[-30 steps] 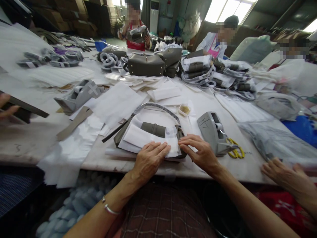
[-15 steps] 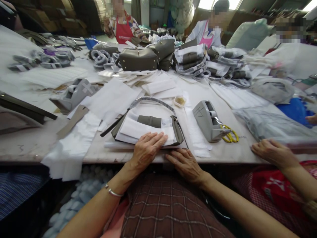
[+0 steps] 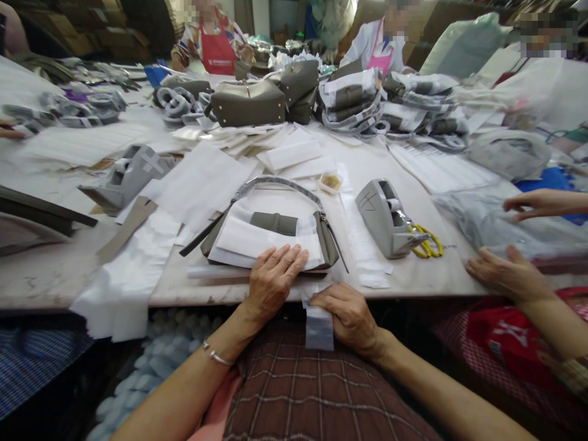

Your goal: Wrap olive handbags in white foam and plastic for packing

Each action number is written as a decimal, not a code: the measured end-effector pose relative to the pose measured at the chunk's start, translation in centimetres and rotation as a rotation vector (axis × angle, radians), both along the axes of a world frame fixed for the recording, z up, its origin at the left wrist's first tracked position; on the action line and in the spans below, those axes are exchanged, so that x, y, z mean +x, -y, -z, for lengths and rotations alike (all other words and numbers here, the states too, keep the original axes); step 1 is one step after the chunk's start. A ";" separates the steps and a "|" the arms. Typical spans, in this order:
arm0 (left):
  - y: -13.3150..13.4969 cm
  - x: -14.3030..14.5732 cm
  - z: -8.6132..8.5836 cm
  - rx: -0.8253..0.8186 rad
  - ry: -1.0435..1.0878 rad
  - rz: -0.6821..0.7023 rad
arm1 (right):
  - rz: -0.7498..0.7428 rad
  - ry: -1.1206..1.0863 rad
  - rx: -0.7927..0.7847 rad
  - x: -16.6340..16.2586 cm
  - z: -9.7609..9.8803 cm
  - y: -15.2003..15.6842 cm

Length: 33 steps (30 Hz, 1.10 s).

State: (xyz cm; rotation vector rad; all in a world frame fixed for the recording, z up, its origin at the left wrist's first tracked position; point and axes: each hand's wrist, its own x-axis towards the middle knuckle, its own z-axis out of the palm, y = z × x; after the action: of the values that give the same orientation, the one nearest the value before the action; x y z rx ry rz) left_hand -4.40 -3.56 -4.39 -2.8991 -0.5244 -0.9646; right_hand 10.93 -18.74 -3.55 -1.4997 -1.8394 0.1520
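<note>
Left hand (image 3: 275, 278) lies flat at lower centre of frame, fingers a bit spread, holding nothing, pressing white paper (image 3: 257, 242) onto the olive bag (image 3: 329, 246). Bag's long axis runs left-right. Right hand (image 3: 351, 318) is just below-right of the bag at the surface (image 3: 436, 275) edge, fingers pinched on a pale strip (image 3: 319, 331). Strip hangs over the edge, long axis up-down, just under the bag's right corner; right hand is nearer. Tape dispenser (image 3: 381, 214) & scissors (image 3: 427, 242) sit to the right.
</note>
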 end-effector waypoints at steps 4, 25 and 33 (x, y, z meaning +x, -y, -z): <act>0.1 0.1 -0.1 -0.011 -0.005 0.010 | -0.048 0.039 -0.010 -0.2 -2.1 -0.1; 0.6 -0.2 -2.0 -0.312 0.127 0.099 | -0.136 0.085 0.028 3.6 -4.4 -5.7; 0.5 1.1 -1.7 -0.241 0.136 0.040 | -0.085 -0.056 0.032 3.5 -3.6 -6.4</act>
State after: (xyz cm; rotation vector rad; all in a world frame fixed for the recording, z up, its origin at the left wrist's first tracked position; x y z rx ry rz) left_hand -3.34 -4.09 -2.65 -3.0787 -0.6343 -1.1881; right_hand 14.48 -12.29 0.07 -1.3829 -1.8526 0.2021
